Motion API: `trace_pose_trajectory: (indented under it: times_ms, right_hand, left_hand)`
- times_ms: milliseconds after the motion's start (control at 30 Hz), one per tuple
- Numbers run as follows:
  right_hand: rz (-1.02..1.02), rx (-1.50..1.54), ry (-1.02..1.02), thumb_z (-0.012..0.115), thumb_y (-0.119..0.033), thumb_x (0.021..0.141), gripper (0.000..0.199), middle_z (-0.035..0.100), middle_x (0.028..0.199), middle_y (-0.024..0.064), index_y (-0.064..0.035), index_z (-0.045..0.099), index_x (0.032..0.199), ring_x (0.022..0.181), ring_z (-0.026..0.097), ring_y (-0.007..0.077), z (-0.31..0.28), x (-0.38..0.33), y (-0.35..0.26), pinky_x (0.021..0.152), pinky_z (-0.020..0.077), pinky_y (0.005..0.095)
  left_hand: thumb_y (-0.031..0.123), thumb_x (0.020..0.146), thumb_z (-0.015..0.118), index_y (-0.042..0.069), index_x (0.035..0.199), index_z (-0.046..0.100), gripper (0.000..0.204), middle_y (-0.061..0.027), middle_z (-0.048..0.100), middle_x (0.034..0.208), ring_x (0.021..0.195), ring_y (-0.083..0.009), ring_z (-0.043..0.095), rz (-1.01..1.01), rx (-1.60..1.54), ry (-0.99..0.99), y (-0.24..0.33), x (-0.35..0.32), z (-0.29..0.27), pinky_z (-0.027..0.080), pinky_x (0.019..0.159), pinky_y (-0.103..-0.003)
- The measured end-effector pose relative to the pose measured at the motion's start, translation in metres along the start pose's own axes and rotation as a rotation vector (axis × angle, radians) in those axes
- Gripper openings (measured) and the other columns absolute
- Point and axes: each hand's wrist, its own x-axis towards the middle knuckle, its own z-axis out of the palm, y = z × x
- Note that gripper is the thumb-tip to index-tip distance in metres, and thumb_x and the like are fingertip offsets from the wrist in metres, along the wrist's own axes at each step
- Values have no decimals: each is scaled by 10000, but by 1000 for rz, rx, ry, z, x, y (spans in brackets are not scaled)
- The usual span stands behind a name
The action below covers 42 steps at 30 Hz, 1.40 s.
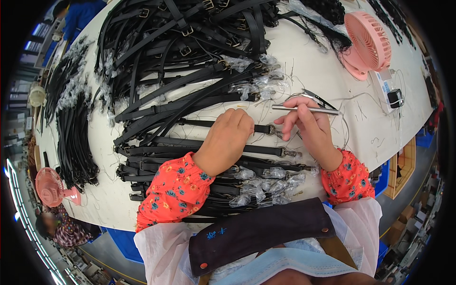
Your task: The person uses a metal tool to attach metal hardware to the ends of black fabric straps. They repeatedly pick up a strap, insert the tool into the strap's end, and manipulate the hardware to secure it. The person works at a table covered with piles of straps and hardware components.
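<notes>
My left hand [224, 141] is closed over a narrow black belt [262, 128] with a metal buckle at its right end. The strap runs beneath the fingers and comes out on both sides. My right hand [311, 129] holds a slim silver pen-like rod [327, 111] between thumb and fingers, pointing left, just above the buckle end. Behind its fingers shows a dark pointed tool [313, 95] like thread snips; whether the hand also grips it I cannot tell. More black belts [190, 150] lie in rows nearer me, their buckle ends partly in clear plastic wrap [268, 186].
A large heap of buckled black belts [185, 50] covers the far side. To the left lies a long bundle of black straps [76, 137]. A pink fan [368, 40] stands at far right, another pink fan [51, 186] at left. Loose threads and a cable cross the white table [375, 123].
</notes>
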Motion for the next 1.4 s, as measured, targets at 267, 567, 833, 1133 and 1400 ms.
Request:
trace_pose_trajectory:
  times_ms: [267, 567, 833, 1133, 1400]
  right_hand:
    - [-55, -277, -30, 479, -206, 1125, 264, 690, 980, 83, -33, 585, 1293, 815, 695, 141, 15, -6, 2, 815, 542, 283]
    - [-164, -520, -129, 452, -191, 1127, 273, 684, 1036, 138, -8, 572, 1292, 859, 711, 177, 14, -7, -2, 805, 559, 315]
    - [-245, -367, -110, 510, -171, 1108, 241, 683, 1035, 108, -32, 595, 1285, 845, 710, 154, 13, -7, 3, 760, 556, 289]
    - [-222, -530, -105, 553, -154, 1081, 162, 682, 996, 96, -23, 601, 1163, 815, 724, 154, 10, -6, 3, 718, 557, 279]
    - [-185, -475, -97, 527, -178, 1091, 235, 682, 974, 90, -35, 576, 1271, 807, 721, 145, 9, -8, 4, 722, 550, 271]
  left_hand:
    - [20, 846, 762, 24, 1031, 618, 234, -125, 576, 990, 920, -332, 590, -81, -236, -25, -3, 1, -14, 504, 793, -422]
    - [76, 885, 685, 19, 947, 566, 146, -124, 544, 964, 927, -314, 567, 74, 379, -209, 16, 2, -12, 491, 805, -409]
    - [34, 903, 685, 27, 996, 533, 178, -116, 582, 913, 877, -286, 599, 80, 74, -68, -4, -2, -3, 494, 788, -408]
    - [-10, 885, 707, 4, 1090, 636, 217, -128, 645, 883, 846, -322, 636, -221, -488, -118, 4, 3, -18, 514, 776, -405]
    - [-32, 860, 716, 27, 985, 684, 142, -114, 644, 879, 833, -310, 641, -29, -234, 5, -3, -1, -9, 516, 731, -387]
